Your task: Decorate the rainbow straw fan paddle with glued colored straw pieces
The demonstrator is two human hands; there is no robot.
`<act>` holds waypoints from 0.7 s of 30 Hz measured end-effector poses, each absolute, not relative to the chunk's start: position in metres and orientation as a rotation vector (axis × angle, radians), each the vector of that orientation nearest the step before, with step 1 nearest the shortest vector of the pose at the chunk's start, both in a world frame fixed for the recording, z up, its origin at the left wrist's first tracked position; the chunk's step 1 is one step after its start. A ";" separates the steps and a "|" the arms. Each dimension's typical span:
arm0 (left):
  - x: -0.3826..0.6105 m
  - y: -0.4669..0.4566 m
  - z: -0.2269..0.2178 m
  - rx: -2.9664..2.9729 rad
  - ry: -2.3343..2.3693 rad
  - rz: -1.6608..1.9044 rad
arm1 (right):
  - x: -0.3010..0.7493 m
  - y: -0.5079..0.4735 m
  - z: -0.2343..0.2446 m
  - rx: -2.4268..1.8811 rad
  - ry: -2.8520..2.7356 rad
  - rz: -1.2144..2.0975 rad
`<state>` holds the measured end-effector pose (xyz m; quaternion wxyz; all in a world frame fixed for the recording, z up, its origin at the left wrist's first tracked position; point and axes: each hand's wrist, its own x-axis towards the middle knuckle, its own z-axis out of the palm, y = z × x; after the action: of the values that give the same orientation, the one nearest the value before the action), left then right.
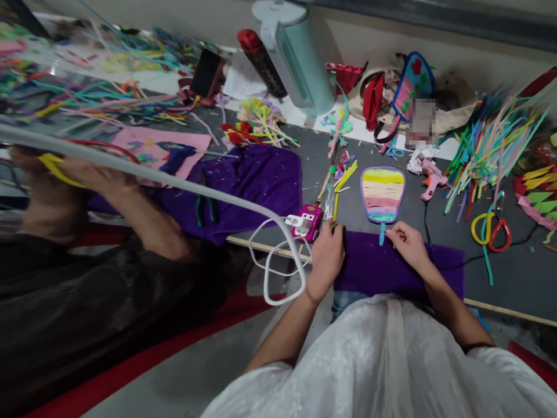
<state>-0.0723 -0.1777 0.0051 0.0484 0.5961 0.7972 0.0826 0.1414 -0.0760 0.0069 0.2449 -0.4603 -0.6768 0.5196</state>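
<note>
A fan-shaped craft piece (383, 194) with yellow, cream, pink and blue stripes and a purple rim lies on the dark table. Its short light-blue handle (382, 234) points toward me over a folded purple cloth (400, 270). Curled closed, my right hand (409, 245) has its fingertips right beside that handle; what they pinch, if anything, is hidden. My left hand (327, 255) is closed at the table's edge, left of the cloth. Thin silvery strands (329, 208) and a yellow stem (336, 204) run down to its fingers, whose contents I cannot make out.
A magenta power block (307, 223) with a white cable (278, 261) is close to my left hand. Rightward are a pink glue gun (431, 183), scissors (491, 229) and pipe cleaners (491, 157). Behind stands a kettle (296, 64). At left, a co-worker's hands (91, 174) hold something yellow.
</note>
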 end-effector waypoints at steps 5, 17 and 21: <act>-0.077 -0.177 0.004 1.766 2.431 0.105 | 0.140 -0.076 0.002 -1.248 -1.866 1.433; -0.077 -0.153 0.011 1.708 2.425 0.549 | 0.143 -0.071 -0.005 -1.236 -1.884 1.488; -0.077 -0.125 0.008 1.639 2.430 0.693 | 0.143 -0.069 -0.008 -1.209 -1.887 1.495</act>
<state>-0.0774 -0.1250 0.0079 0.0647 0.5430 0.8051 0.2296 0.1434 -0.0688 -0.0083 0.2221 -0.4377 -0.6829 0.5411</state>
